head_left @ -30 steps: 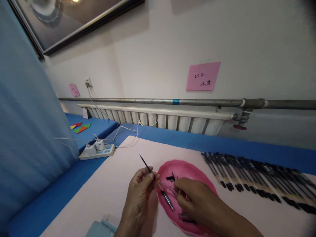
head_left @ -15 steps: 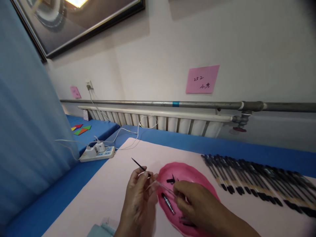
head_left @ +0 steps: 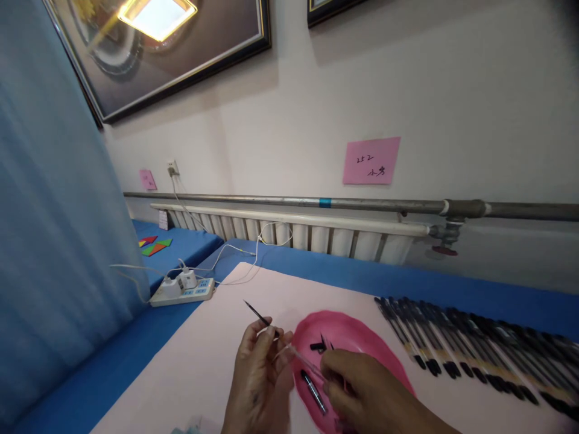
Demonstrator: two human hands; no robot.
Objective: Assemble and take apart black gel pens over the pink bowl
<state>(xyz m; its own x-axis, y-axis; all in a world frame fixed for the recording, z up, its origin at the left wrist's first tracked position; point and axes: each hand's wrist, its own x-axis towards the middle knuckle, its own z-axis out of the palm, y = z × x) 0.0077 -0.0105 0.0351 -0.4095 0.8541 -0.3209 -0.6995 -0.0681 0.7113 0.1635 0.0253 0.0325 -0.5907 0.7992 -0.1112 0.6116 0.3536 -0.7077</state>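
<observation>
Between the thumb and fingers of my left hand (head_left: 257,364) is a thin dark pen refill (head_left: 256,312), its tip pointing up and to the left. My right hand (head_left: 350,383) pinches a clear pen barrel (head_left: 307,361) over the pink plate (head_left: 362,328). The barrel's far end reaches my left fingertips; whether it touches them I cannot tell. In the plate lie a dark pen part with a silvery section (head_left: 313,392) and small black pieces (head_left: 318,346). My right hand hides part of the plate.
A long row of black-capped pens (head_left: 474,346) lies at the right on pale pink paper (head_left: 217,343). A power strip (head_left: 183,293) with chargers and white cables stands at the left on the blue surface (head_left: 362,271). A radiator (head_left: 298,238) runs behind.
The camera view has tilted up, so everything sits a little lower. Both hands keep nearly the same pose, still holding the refill and the barrel.
</observation>
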